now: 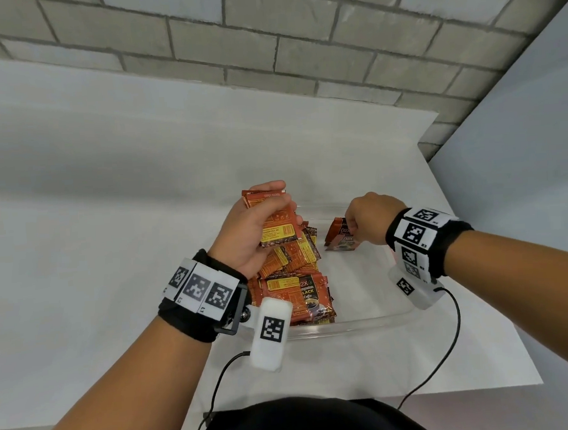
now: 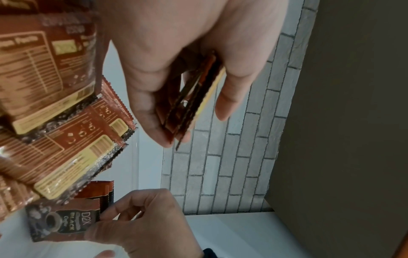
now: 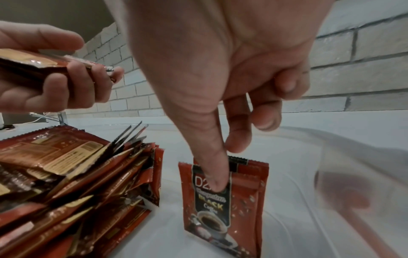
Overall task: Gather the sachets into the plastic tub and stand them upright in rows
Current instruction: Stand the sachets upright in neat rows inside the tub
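Red-brown coffee sachets fill the left half of a clear plastic tub (image 1: 365,323) as a loose pile (image 1: 296,280). My left hand (image 1: 272,202) is raised over the pile and grips a stack of sachets (image 1: 278,230) between thumb and fingers; the left wrist view shows the stack (image 2: 194,97) edge-on. My right hand (image 1: 351,225) pinches the tops of a few upright sachets (image 1: 339,241) standing on the tub floor at the far right. In the right wrist view my thumb lies on the front upright sachet (image 3: 223,209).
The tub sits on a white table (image 1: 112,258) near its right edge. A brick wall (image 1: 299,47) runs behind. Bare tub floor (image 1: 363,286) lies in front of the upright sachets. Cables (image 1: 449,337) hang from both wrist devices.
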Demonstrator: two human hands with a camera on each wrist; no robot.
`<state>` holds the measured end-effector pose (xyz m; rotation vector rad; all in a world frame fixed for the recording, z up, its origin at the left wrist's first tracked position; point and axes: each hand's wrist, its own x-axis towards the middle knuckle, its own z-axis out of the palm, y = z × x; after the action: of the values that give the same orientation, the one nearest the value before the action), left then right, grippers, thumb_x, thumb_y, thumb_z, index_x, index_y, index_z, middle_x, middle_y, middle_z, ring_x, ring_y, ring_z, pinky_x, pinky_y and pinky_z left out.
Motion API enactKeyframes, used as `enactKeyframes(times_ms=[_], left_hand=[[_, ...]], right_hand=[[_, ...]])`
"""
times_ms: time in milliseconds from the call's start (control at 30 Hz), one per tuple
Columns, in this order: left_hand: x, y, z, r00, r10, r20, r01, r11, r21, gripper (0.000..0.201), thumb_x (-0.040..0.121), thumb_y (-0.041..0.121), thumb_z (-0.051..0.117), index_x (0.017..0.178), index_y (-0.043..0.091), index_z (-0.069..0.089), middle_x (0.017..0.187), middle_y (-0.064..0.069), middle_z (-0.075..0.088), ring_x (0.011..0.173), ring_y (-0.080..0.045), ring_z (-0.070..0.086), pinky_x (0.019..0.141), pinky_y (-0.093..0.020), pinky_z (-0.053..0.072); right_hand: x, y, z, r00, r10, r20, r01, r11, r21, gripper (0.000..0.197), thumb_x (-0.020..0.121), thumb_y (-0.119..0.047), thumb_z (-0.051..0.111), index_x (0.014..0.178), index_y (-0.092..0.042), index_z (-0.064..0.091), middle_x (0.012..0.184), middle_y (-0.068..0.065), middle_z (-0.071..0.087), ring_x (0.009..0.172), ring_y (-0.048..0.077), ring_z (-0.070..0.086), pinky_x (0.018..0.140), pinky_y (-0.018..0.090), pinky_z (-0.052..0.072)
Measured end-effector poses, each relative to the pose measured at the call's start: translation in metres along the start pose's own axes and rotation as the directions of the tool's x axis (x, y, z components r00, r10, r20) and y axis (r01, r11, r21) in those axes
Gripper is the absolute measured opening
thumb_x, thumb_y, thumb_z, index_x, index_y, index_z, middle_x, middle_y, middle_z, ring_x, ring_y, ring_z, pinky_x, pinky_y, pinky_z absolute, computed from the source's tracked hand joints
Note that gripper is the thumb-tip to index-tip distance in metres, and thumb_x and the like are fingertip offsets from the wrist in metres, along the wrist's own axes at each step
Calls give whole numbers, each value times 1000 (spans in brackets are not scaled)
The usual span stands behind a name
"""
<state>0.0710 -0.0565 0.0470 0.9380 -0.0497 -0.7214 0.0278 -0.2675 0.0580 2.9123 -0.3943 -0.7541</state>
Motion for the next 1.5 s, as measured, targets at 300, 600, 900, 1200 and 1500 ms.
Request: enactKeyframes(times_ms=[300, 600, 900, 1200, 1500], left_hand=[[0, 1, 0, 1000, -8, 6, 8, 1000, 9, 24, 89, 3, 58, 111, 12, 61, 87, -16, 63, 68, -26, 65, 64, -34, 57], [1, -2, 3, 1000, -15, 10, 15, 1000, 6, 23, 89, 3, 58, 110, 12, 61, 86, -15, 62, 68, -26, 65, 63, -34, 56], [3, -3, 6, 996, -90, 23, 91, 996, -20, 30, 92, 4, 41, 117, 8, 57, 85, -15, 64, 70, -28, 65, 63, -36, 56], [3, -15, 19, 994, -103, 42, 98, 989, 109, 34, 77, 1, 65, 111, 7, 65, 97, -14, 72, 84, -25, 70, 74, -36, 59], [-3, -24, 35, 982, -114, 154, 80, 974, 214, 47, 70, 9, 69, 116, 5, 61, 110, -20, 67, 94, -29, 68, 78, -40, 59]], right_hand=[[6, -3, 1, 999, -6, -48, 1, 993, -118, 13, 84, -8, 61, 96, -8, 67, 93, 8, 64, 70, 22, 55, 60, 26, 42], [5, -1, 1, 997, -32, -69, 24, 994, -109, 11, 83, -9, 64, 94, -8, 64, 92, 9, 64, 69, 22, 54, 52, 23, 35], [-5, 12, -8, 995, 1, -97, 5, 998, 67, 12, 84, -18, 67, 92, -11, 63, 91, 4, 62, 76, 20, 56, 50, 22, 34], [-60, 12, -24, 931, -80, -357, 310, 691, 653, 19, 90, -37, 59, 108, -29, 61, 93, -11, 61, 70, 6, 57, 58, 16, 45], [-67, 9, -9, 921, -162, -354, 387, 483, 785, 23, 91, -16, 62, 105, -34, 61, 93, 4, 67, 85, 27, 67, 82, 51, 53]])
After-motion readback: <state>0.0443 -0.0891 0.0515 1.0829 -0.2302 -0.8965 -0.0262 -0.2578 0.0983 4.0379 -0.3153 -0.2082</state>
